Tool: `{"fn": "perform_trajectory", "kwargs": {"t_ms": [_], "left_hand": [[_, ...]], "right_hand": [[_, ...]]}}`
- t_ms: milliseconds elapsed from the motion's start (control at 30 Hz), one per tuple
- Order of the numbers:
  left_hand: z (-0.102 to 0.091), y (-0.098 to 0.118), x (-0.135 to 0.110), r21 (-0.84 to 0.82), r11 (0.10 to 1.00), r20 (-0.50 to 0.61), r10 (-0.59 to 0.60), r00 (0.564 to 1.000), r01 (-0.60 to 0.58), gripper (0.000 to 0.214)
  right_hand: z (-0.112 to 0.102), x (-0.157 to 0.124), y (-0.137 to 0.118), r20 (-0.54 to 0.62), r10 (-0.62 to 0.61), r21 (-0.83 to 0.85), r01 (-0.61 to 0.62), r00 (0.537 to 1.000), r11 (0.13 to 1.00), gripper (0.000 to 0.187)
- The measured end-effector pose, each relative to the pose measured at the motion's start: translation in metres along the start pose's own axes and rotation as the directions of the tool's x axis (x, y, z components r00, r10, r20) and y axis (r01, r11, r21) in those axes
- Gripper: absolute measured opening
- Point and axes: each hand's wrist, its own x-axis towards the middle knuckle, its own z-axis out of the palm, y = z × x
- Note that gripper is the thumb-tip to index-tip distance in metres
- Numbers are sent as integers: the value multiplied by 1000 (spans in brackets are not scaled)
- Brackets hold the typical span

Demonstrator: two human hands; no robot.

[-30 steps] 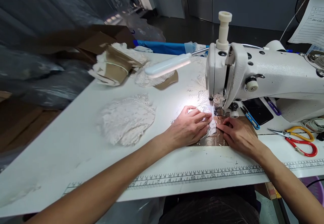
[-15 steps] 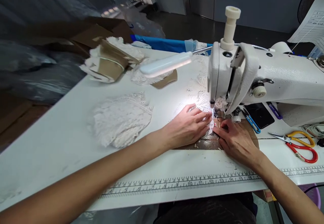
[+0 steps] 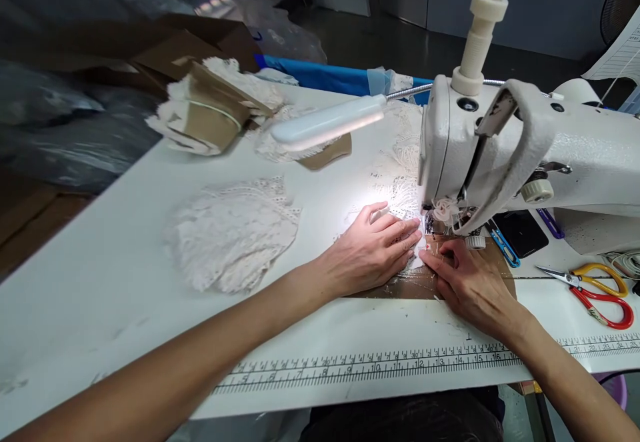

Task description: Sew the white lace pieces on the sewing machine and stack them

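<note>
My left hand [image 3: 375,249] lies palm down with its fingers stretched out, pressing a piece of white lace fabric [image 3: 404,192] beside the needle of a white sewing machine [image 3: 445,142]. My right hand [image 3: 467,279] rests just right of it on the brown machine bed plate [image 3: 400,289]. Its one stretched finger touches the near edge of the lace, while other fingers bend under the machine head. A small red mark shows by that fingertip. The presser foot is partly hidden. A lit lamp bar [image 3: 327,122] hangs over the fabric.
Left of my arm lies a loose white lace pile [image 3: 235,235]. Behind it sits a banded lace bundle with brown card [image 3: 213,119]. To the right are blue thread snips [image 3: 503,243], a black phone [image 3: 523,232] and red-and-yellow scissors [image 3: 597,285]. A ruler strip [image 3: 375,367] runs along the front edge.
The camera view has shifted slightly, so the machine stands a little farther right. Both hands stay at the lace by the needle with nearly the same pose.
</note>
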Motion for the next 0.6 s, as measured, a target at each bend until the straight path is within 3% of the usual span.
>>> {"fn": "perform_trajectory", "kwargs": {"t_ms": [600], "left_hand": [[-3, -2, 5, -42, 999, 40, 11, 999, -9, 28]], "right_hand": [[5, -1, 1, 10, 61, 55, -61, 998, 997, 45]]}}
